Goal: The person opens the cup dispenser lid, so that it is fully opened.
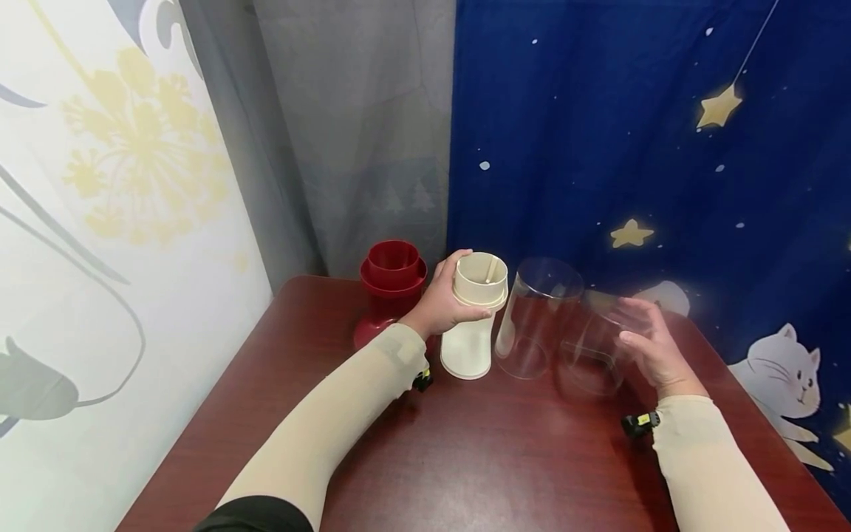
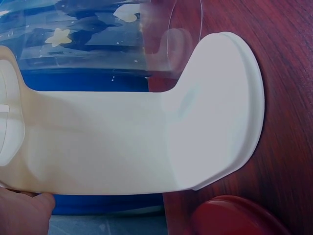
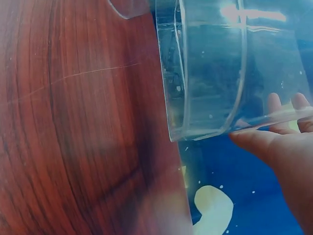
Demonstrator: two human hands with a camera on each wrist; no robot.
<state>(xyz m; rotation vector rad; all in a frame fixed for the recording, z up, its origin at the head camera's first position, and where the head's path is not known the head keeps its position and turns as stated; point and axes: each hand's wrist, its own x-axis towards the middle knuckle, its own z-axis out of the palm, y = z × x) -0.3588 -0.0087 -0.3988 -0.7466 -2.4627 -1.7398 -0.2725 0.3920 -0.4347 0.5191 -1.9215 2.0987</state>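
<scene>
A cream plastic stand [image 1: 467, 347] with a round collar on top and a flared foot stands upright on the table. My left hand [image 1: 444, 299] grips it under the collar, thumb across the front. In the left wrist view its pale body [image 2: 102, 142] and wide foot [image 2: 220, 107] fill the middle. To the right, my right hand [image 1: 654, 343] holds a clear plastic cylinder [image 1: 592, 355] by its side. In the right wrist view, fingers show through the cylinder wall [image 3: 210, 73]. A second, taller clear cylinder [image 1: 525, 340] stands between the cream stand and the held one.
A red stand [image 1: 394, 277] of like shape is left of the cream one, partly behind my left hand. The dark red wooden table [image 1: 465, 458] ends at a blue curtain [image 1: 572, 133] and a grey curtain [image 1: 359, 111]. A white patterned curtain [image 1: 133, 310] borders the left side.
</scene>
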